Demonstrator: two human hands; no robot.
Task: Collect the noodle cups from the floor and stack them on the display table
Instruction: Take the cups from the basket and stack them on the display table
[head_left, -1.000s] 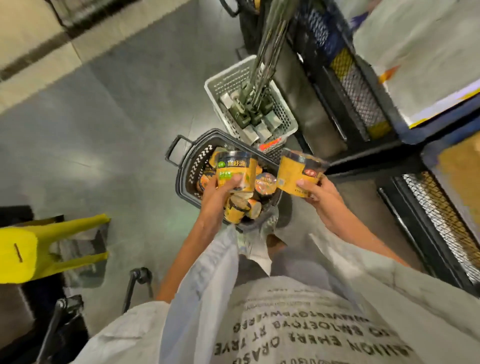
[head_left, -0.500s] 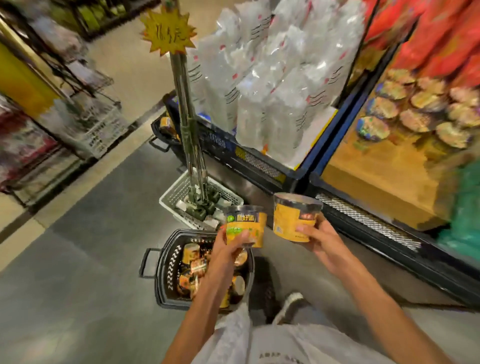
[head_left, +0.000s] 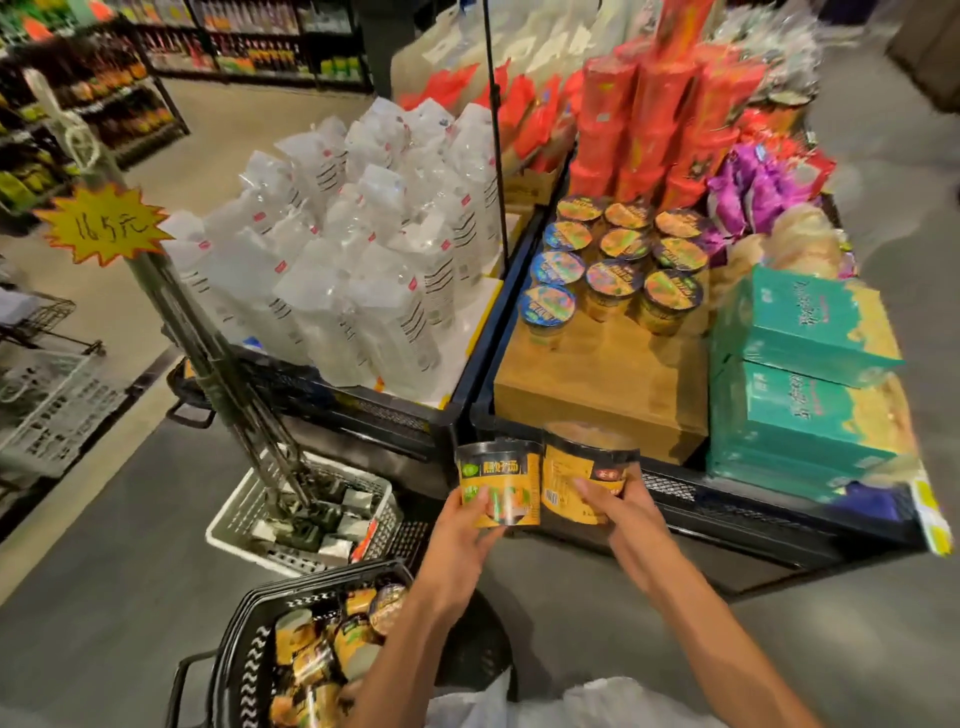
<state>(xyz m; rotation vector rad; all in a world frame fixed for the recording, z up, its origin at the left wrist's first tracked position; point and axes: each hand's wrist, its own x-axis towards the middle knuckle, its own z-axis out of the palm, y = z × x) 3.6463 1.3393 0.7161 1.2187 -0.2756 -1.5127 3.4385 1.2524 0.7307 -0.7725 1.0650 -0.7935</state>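
Observation:
My left hand (head_left: 462, 525) grips a yellow noodle cup (head_left: 501, 480) with a dark rim, held upright. Beside it my right hand (head_left: 618, 506) grips a second yellow cup (head_left: 576, 475), and the two cups nearly touch. Both are in the air in front of the display table's black edge (head_left: 670, 483). On the table's wooden block (head_left: 597, 379) stand several noodle cups (head_left: 615, 265) in rows. A black basket (head_left: 244, 660) on the floor at the lower left holds several more yellow cups (head_left: 332, 644).
Teal boxes (head_left: 800, 374) are stacked on the table's right side, red tubs (head_left: 654, 114) and purple packs (head_left: 758, 187) behind. A bin of clear bags (head_left: 343, 249) stands left of the table. A white crate (head_left: 306, 514) with a metal sign pole (head_left: 208, 358) sits on the floor.
The view has lifted from the basket to the display table. Both hands have carried their cups up and forward towards the table edge, and the cups have come closer together.

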